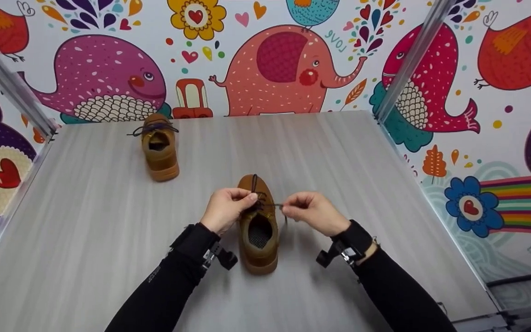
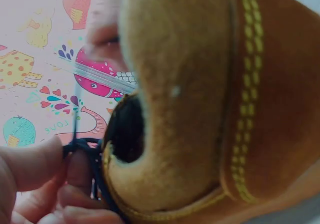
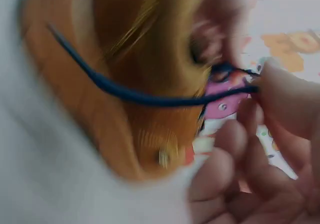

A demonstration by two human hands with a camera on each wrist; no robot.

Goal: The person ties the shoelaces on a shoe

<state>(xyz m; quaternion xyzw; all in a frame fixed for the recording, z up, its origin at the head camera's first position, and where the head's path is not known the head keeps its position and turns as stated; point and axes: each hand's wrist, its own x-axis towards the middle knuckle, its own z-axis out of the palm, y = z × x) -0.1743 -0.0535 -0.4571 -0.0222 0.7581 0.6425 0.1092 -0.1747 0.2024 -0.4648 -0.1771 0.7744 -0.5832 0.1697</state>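
A brown shoe (image 1: pixel 258 258) with yellow stitching stands on the table, its toe pointing away from me. My left hand (image 1: pixel 226 207) is at the left of its lacing and pinches the dark shoelace (image 2: pixel 77 145) between thumb and finger. On the other side, my right hand (image 1: pixel 316 212) pinches another part of the lace, drawn out to the right of the shoe. In the right wrist view the loose lace end (image 3: pixel 150 100) hangs from my fingertips across the shoe's side. A loop of lace lies toward the toe in the head view.
Farther back on the left stands a second brown shoe (image 1: pixel 162 161), its dark lace tied in a bow. The pale wood-grain table (image 1: pixel 339 157) is bordered by walls with cartoon animals (image 1: pixel 274 74). Metal posts (image 1: pixel 408 60) rise at the back corners.
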